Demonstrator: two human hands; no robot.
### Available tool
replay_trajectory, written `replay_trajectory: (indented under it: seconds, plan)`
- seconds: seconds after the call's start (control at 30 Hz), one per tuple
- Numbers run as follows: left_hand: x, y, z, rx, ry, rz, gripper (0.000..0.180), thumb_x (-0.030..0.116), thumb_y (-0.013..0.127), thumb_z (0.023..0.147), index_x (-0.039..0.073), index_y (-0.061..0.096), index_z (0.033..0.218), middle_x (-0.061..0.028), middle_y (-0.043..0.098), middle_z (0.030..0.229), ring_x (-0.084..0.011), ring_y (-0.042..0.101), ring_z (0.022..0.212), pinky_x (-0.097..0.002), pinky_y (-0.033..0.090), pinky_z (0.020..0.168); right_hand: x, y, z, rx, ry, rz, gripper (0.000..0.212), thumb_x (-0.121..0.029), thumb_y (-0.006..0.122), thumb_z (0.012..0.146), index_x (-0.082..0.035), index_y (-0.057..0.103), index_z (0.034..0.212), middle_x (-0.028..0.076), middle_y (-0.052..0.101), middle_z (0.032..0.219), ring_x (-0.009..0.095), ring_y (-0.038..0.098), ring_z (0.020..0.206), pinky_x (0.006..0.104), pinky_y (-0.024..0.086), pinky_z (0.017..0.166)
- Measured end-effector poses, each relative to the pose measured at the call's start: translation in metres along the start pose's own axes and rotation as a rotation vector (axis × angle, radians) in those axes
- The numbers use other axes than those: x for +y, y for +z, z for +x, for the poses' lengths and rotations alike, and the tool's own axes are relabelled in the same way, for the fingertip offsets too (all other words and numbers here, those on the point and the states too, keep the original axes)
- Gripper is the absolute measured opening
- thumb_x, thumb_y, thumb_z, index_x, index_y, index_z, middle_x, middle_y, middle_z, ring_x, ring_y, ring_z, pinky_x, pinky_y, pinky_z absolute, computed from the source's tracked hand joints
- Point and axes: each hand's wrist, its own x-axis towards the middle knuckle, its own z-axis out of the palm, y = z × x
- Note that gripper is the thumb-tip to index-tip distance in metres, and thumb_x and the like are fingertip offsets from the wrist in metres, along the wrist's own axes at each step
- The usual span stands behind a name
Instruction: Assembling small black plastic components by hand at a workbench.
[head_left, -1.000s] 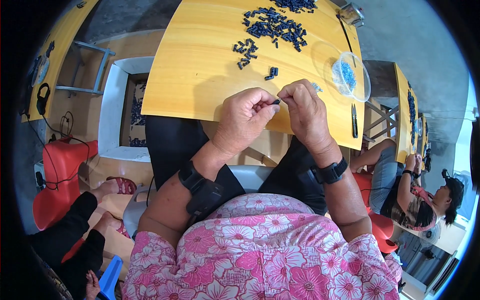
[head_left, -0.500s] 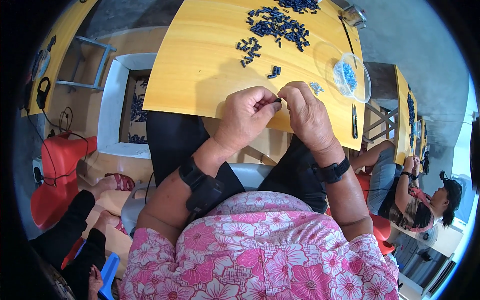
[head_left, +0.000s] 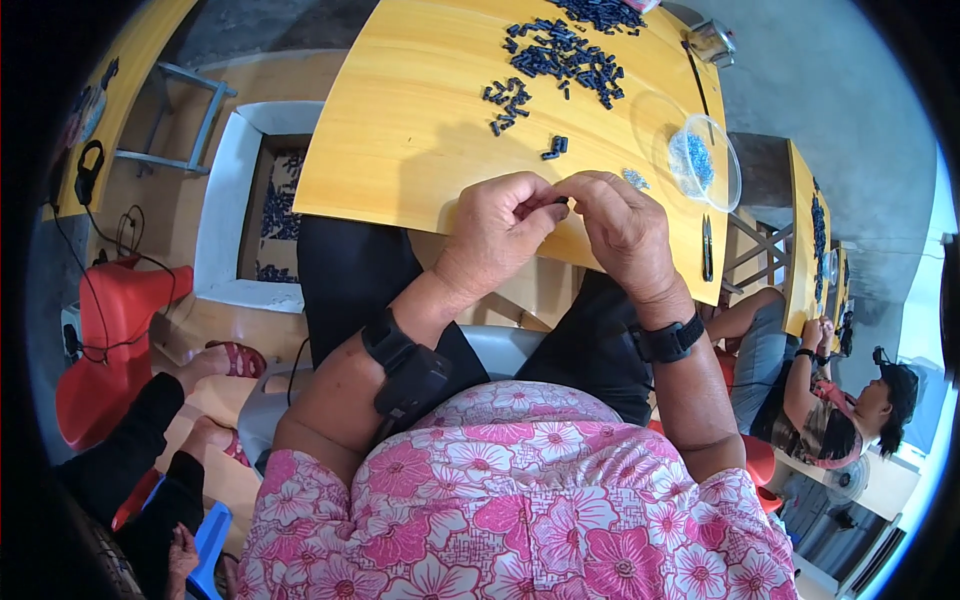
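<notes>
Over the table's near edge my hands meet, fingertips together. My left hand (head_left: 503, 222) is closed in a pinch on a small black plastic piece (head_left: 562, 201), mostly covered by the fingers. Against that same piece, my right hand (head_left: 622, 228) has its thumb and forefinger pressed together; whatever they hold is too small or hidden. Just beyond lie a few black plastic pieces (head_left: 556, 148). A small heap of tiny clear pieces (head_left: 635, 179) is to the right, beside a clear round tub (head_left: 733, 178) with tiny blue pieces (head_left: 700, 160) in it.
Larger heaps of black pieces (head_left: 580, 65) cover the far part of the wooden table (head_left: 390, 120). Dark snips (head_left: 707, 248) lie near the right edge, a thin black rod (head_left: 697, 85) and a metal cup (head_left: 712, 42) farther back. Co-workers sit on both sides.
My hands stay together at the black piece, with the right fingers slightly more curled over it. The whole view has shifted a little.
</notes>
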Motion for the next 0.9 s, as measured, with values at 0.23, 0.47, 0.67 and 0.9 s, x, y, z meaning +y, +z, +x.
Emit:
replay_trajectory:
  seconds: [0.23,0.47,0.67,0.9]
  plan:
    - [-0.001,0.003,-0.001,0.02,0.019,0.017,0.008,0.008,0.067,0.092,-0.001,0.067,0.093,-0.0006,0.066,0.078,-0.0049,0.059,0.07,-0.0227,0.05,0.064,-0.005,-0.005,0.001,-0.005,-0.085,-0.145,0.05,-0.002,0.061,0.079,-0.011,0.06,0.128,0.009,0.068,0.089,0.025,0.068,0.08,0.0342,0.055,0.069]
    - [-0.001,0.0,0.0,0.039,0.03,0.019,0.009,0.005,0.07,0.086,-0.003,0.068,0.085,-0.009,0.069,0.075,-0.0116,0.063,0.065,-0.0276,0.051,0.061,-0.011,-0.005,-0.001,-0.027,-0.144,-0.174,0.054,-0.001,0.061,0.078,-0.009,0.059,0.131,0.008,0.069,0.092,0.024,0.069,0.081,0.0331,0.057,0.07]
    - [-0.002,-0.003,-0.002,-0.028,-0.006,-0.115,0.008,0.008,0.064,0.094,0.0,0.068,0.096,-0.0015,0.069,0.085,-0.0047,0.06,0.073,-0.0211,0.05,0.065,-0.02,0.016,-0.016,0.184,0.124,0.118,0.051,0.008,0.06,0.083,-0.007,0.058,0.131,0.008,0.072,0.096,0.019,0.07,0.083,0.0301,0.058,0.074]
    - [0.001,-0.007,-0.001,-0.072,-0.016,-0.203,0.011,0.01,0.062,0.096,-0.001,0.066,0.098,-0.0027,0.07,0.087,-0.0049,0.061,0.074,-0.0208,0.051,0.066,-0.015,0.027,-0.028,0.283,0.53,0.699,0.035,0.01,0.062,0.087,-0.002,0.065,0.119,0.007,0.071,0.098,0.012,0.068,0.085,0.0263,0.056,0.077]
